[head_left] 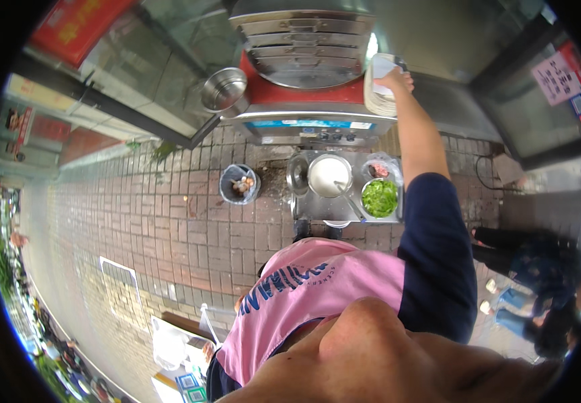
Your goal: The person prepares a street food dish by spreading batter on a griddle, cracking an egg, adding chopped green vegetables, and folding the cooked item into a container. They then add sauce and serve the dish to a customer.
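White stack [380, 105]; beneath and left of right grip [395, 80]; closure: cannot tell

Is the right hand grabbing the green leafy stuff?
No, the right hand is up at the white stack, away from the green leaves.

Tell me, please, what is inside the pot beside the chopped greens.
The pot holds white liquid, with a ladle resting in it; the liquid hides the bottom.
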Action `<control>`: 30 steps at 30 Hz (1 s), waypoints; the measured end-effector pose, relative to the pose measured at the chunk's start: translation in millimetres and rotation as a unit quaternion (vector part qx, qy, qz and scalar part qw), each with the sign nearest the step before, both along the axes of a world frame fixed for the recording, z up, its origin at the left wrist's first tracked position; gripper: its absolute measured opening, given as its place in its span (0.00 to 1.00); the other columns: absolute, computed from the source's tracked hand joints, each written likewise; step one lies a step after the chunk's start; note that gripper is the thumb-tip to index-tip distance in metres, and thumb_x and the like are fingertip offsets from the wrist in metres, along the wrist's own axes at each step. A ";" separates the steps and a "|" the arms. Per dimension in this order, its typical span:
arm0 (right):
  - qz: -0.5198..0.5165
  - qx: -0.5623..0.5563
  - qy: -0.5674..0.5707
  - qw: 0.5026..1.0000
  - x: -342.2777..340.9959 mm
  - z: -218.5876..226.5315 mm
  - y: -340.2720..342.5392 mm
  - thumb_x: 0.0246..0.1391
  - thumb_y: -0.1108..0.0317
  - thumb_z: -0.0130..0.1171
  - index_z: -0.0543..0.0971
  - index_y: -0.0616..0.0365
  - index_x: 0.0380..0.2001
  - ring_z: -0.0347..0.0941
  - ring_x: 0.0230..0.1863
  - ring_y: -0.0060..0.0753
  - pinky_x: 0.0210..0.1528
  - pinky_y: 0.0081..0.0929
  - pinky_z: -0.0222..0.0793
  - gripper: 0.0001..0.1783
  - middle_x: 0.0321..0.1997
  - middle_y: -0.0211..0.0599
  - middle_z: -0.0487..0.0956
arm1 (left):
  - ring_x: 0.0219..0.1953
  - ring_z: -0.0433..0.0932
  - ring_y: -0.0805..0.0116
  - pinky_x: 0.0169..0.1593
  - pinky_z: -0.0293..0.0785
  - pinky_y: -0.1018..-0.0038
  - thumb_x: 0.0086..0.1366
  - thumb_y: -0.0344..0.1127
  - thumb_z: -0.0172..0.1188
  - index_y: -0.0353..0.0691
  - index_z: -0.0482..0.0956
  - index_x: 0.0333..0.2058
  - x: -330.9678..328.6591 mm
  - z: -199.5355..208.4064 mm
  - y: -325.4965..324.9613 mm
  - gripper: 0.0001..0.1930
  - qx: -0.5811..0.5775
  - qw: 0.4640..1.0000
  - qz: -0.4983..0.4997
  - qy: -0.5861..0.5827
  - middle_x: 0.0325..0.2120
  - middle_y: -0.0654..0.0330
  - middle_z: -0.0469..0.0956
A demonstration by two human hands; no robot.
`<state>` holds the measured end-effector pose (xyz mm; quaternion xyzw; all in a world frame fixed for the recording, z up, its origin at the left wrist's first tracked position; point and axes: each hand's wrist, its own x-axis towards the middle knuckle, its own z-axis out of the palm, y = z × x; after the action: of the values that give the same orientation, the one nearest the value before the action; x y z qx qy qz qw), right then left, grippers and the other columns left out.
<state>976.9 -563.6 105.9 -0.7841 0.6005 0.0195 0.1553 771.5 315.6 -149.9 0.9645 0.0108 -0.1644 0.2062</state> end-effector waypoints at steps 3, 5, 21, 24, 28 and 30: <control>-0.034 0.041 0.030 0.998 13.2 -2.2 -3.5 0.17 0.40 0.73 0.49 0.43 0.62 0.50 0.61 0.42 0.57 0.38 0.50 0.66 0.61 0.45 0.53 | 0.26 0.77 0.61 0.30 0.72 0.64 0.51 0.43 0.59 0.44 0.76 0.32 -14.9 -7.9 1.0 0.12 -0.067 0.997 -0.036 -0.008 0.23 0.57 0.78; -0.038 0.078 0.042 0.995 20.7 3.3 -3.6 0.14 0.40 0.75 0.43 0.41 0.63 0.47 0.63 0.42 0.59 0.39 0.48 0.72 0.62 0.46 0.51 | 0.23 0.76 0.63 0.27 0.72 0.66 0.54 0.41 0.57 0.43 0.74 0.29 -5.2 -16.6 -19.1 0.09 -0.091 0.995 0.010 0.038 0.21 0.58 0.76; 0.012 0.019 -0.263 0.964 -9.4 -23.3 -10.1 0.29 0.60 0.72 0.51 0.57 0.57 0.70 0.50 0.45 0.49 0.36 0.66 0.53 0.49 0.48 0.72 | 0.12 0.68 0.71 0.11 0.65 0.77 0.60 0.33 0.52 0.42 0.70 0.28 215.2 27.6 -169.3 0.03 -0.449 0.780 0.322 0.295 0.13 0.63 0.66; -0.048 0.097 -0.498 0.861 -39.0 -20.8 -11.1 0.38 0.69 0.66 0.62 0.65 0.51 0.72 0.46 0.41 0.47 0.36 0.68 0.36 0.44 0.44 0.75 | 0.12 0.68 0.71 0.11 0.64 0.77 0.59 0.33 0.52 0.41 0.71 0.30 242.4 26.0 -203.8 0.04 -0.443 0.779 0.272 0.351 0.13 0.63 0.66; -0.019 0.329 -0.691 0.643 -91.1 -6.2 42.9 0.47 0.73 0.59 0.74 0.66 0.40 0.73 0.44 0.33 0.48 0.30 0.68 0.15 0.40 0.40 0.76 | 0.11 0.64 0.76 0.12 0.57 0.81 0.58 0.34 0.53 0.45 0.70 0.20 283.8 45.6 -281.1 0.08 -0.483 0.786 0.167 0.349 0.10 0.67 0.63; -0.060 0.331 -0.733 0.591 -141.2 -13.0 83.7 0.50 0.73 0.56 0.71 0.65 0.44 0.72 0.45 0.34 0.49 0.31 0.68 0.16 0.43 0.40 0.75 | 0.11 0.62 0.78 0.13 0.55 0.82 0.58 0.35 0.55 0.45 0.71 0.19 307.7 94.5 -347.6 0.09 -0.544 0.765 0.034 0.344 0.11 0.68 0.64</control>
<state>835.8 -479.9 92.9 -0.3905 0.2812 -0.3736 0.7930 1079.2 -32.0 -55.4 0.5683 0.0226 -0.4564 0.6843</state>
